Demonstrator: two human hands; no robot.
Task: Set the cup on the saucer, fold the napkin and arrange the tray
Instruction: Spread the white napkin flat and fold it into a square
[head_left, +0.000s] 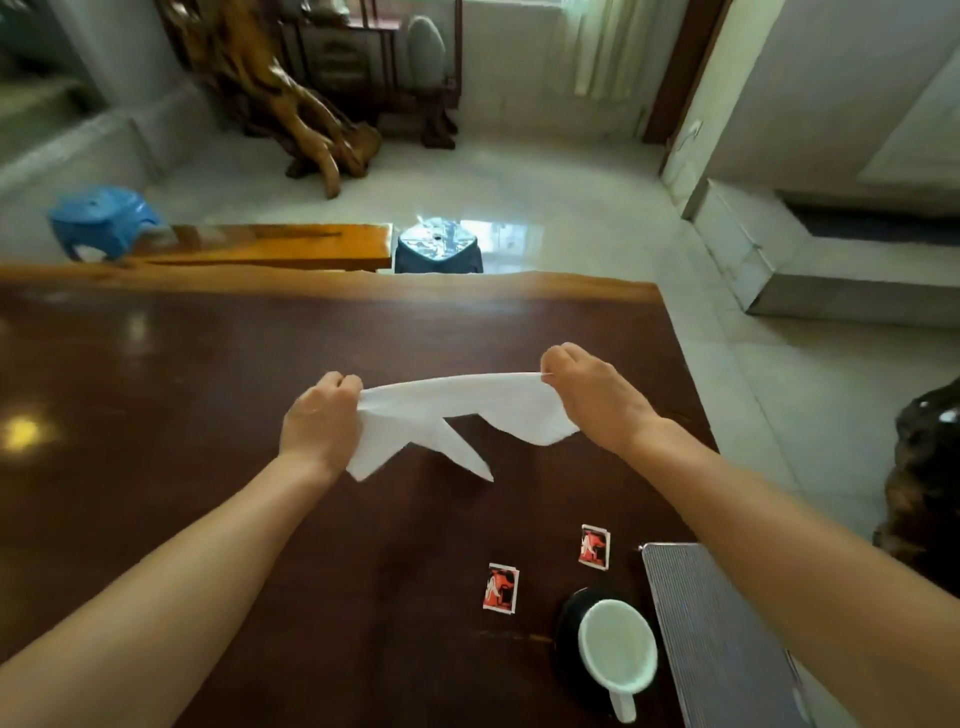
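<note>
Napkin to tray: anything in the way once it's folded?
Nothing visible blocks it. Both hands, left and right, hold the napkin above bare table. The tray lies nearer, on the right; the cup on its saucer and two packets sit beside it.

The one camera sits on my head, looking forward and steeply down over my outstretched forearms onto the desk (208, 415), close below, with floor (571, 208) beyond it.
</note>
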